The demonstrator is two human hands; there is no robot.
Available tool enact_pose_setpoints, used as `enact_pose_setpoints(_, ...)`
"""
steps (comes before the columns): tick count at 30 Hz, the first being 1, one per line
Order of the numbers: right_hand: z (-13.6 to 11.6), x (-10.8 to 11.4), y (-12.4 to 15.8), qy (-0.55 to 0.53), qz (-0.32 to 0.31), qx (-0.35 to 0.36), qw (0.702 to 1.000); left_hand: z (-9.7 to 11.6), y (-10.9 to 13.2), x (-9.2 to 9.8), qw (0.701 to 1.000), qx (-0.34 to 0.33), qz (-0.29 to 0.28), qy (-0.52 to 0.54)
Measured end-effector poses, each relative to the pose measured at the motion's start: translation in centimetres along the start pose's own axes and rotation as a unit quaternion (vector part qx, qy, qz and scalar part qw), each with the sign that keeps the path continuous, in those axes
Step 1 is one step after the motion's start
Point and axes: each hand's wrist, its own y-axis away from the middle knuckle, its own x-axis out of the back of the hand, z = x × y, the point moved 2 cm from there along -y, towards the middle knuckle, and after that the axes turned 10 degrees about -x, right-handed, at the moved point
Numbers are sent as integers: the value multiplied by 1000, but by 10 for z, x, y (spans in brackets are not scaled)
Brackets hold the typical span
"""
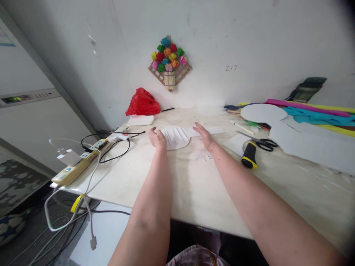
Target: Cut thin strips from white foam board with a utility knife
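Our hands are apart: L hand [157, 138] at the left edge of the ridged white pc [175, 138], can't tell if gripping; R hand [203, 136] open, fingers spread, by the white strip [217, 130] to the right. The ridged pc lies mid-table, btwn our hands. On the far wall we read pink handwriting [231, 68], approx. "217". Far left, the appliance display [16, 99] shows green digits, too blurry to be sure of. Red bag [142, 103], far left of table, has dark print, unreadable. Scissors [265, 144] & blk/yellow tool [249, 155] sit right.
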Motion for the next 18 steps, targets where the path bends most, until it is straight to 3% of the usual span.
enact_pose_setpoints(3,-5,5,2,2,32,-1,999,18,13,0,992,-102,-23,-71)
enact_pose_setpoints(6,-7,9,0,12,60,-14,998,37,31,-8,963,-217,-110,-115)
enact_pose_setpoints(9,-7,12,-2,10,87,-36,995,50,51,-18,895,-345,-247,-137)
enact_pose_setpoints(11,-8,15,-2,8,111,-35,993,55,61,-22,835,-392,-352,-159)
enact_pose_setpoints(15,-11,21,-3,11,148,-10,989,62,76,-25,717,-373,-543,-228)
enact_pose_setpoints(18,-13,28,-6,26,173,-13,985,71,92,-25,656,-386,-612,-215)
